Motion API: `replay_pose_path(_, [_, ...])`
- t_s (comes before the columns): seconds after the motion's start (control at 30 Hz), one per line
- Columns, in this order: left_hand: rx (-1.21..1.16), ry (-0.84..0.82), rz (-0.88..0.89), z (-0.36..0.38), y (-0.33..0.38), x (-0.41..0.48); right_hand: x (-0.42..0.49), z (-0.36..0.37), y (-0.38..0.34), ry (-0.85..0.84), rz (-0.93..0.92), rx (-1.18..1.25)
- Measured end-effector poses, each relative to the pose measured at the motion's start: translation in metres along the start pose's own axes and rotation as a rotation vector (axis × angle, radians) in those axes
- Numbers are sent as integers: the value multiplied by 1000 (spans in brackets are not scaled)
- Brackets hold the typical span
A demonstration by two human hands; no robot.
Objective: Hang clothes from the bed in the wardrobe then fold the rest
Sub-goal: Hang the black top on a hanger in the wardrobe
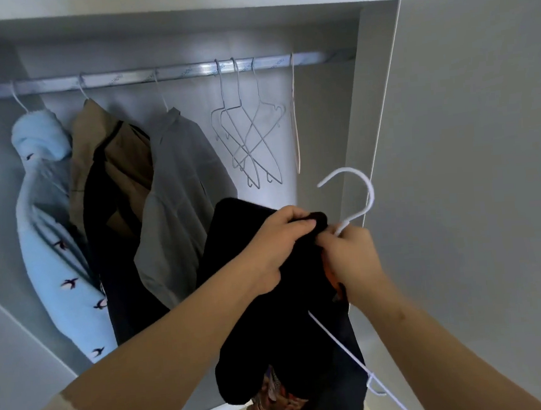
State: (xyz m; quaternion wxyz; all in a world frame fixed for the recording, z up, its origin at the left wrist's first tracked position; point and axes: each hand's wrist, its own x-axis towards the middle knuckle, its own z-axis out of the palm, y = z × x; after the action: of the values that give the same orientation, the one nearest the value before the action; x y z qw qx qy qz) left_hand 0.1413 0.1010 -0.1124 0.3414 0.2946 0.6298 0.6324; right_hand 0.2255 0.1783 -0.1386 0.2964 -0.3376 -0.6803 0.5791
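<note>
Pointing hook-up, hanger (370,192) slants down-right.

A black garment (266,328) hangs bunched before the open wardrobe (374,99), with the left hand (279,246) gripping its top edge. A white wire hanger (372,193) sits partly inside it, hook upward and tilted, one arm sticking out below. The right hand (354,256) pinches the hanger's neck. Patterned fabric (278,408) shows at the garment's bottom.
</note>
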Motion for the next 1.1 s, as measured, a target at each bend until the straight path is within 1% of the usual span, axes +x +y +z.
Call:
replay_pose_path(0.03, [68,17,82,-4,3,-1,2,-4,-3,55,-12,26])
replay_pose_path(0.07, [239,42,197,-9,6,-1,4,-8,-6,94,-36,44])
replay_pose_path(0.17, [932,146,653,-25,11,0,6,-17,-16,110,-131,71])
replay_pose_path(0.2, [1107,146,761,-29,10,2,5,-18,-18,99,-144,76])
replay_pose_path(0.23, [1249,125,815,-32,8,4,4,-18,-19,90,-150,88])
replay_pose_path(0.27, [1353,101,829,-33,7,7,3,-19,-20,88,-155,94])
replay_pose_path(0.3, [1407,99,840,-35,7,8,3,-20,-21,90,-170,95])
replay_pose_path(0.33, [1412,123,860,-36,9,10,2,-21,-23,90,-200,91])
replay_pose_path(0.4, [1312,196,868,-37,12,12,0,-20,-28,117,-320,26])
replay_pose_path(0.43, [1229,248,828,-37,14,12,-2,-18,-31,160,-409,-57])
replay_pose_path(0.5, [1070,357,691,-39,16,12,-6,-13,-32,300,-599,-231])
replay_pose_path(0.53, [1007,392,626,-40,17,12,-6,-8,-29,325,-683,-267])
replay_pose_path(0.57, [959,415,580,-41,18,11,-7,-3,-26,291,-690,-267])
replay_pose_path(0.67, [840,469,544,-45,23,7,-5,17,-15,17,-471,-256])
replay_pose_path(0.7, [815,485,548,-47,24,6,-4,22,-10,-34,-428,-258])
replay_pose_path(0.77, [740,523,555,-55,27,5,1,27,4,-123,-400,-261])
replay_pose_path(0.8, [696,546,558,-60,30,4,2,27,12,-216,-374,-271])
replay_pose_path(0.9, [586,577,564,-79,42,1,-4,22,34,-597,-241,-365])
replay_pose_path(0.93, [563,566,570,-86,45,0,-3,21,41,-651,-247,-450])
replay_pose_path(0.97, [555,550,576,-92,48,-1,-1,20,44,-664,-289,-578])
replay_pose_path(1.0, [566,536,586,-98,49,-2,3,19,45,-623,-363,-734])
replay_pose_path(1.07, [630,519,622,-112,50,-4,12,17,40,-492,-538,-1088])
replay_pose_path(1.1, [667,512,643,-119,51,-6,18,13,37,-438,-602,-1224])
